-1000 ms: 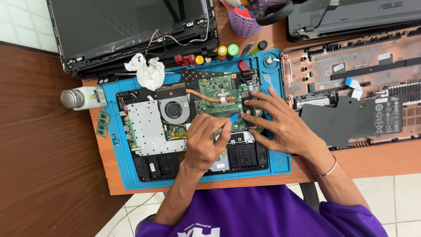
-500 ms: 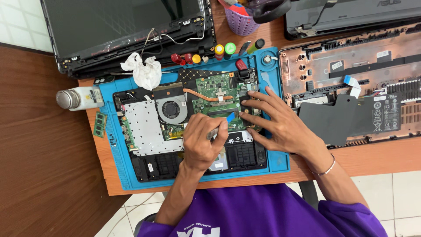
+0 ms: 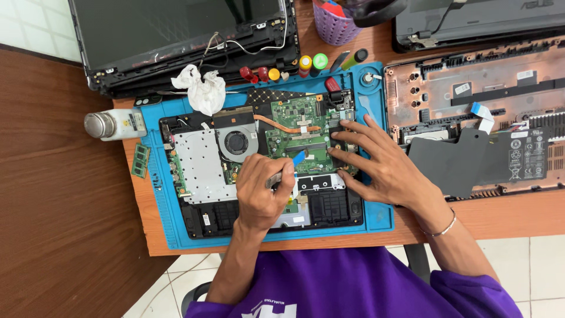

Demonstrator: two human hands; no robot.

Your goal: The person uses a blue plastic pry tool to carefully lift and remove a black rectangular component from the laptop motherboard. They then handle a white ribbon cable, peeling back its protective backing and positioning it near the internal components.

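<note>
The left hand (image 3: 262, 197) is curled into a loose fist over the lower middle of the open laptop base (image 3: 265, 165), with the knuckles up and the wrist coming from below. Its fingers are closed around a thin tool (image 3: 292, 164) with a blue tip, and the tip points up and to the right onto the green board (image 3: 300, 132). The right hand (image 3: 376, 168) lies flat and open, holding nothing, fingers spread to the left. Its fingertips press on the right edge of the board and on the dark part beside it. The base lies on a blue mat (image 3: 382, 215) on the wooden table (image 3: 506, 215). The fan (image 3: 236, 142) is just left of the board. A white bottle (image 3: 115, 125) lies left of the mat, and a crumpled tissue (image 3: 203, 89) is on its upper edge.
</note>
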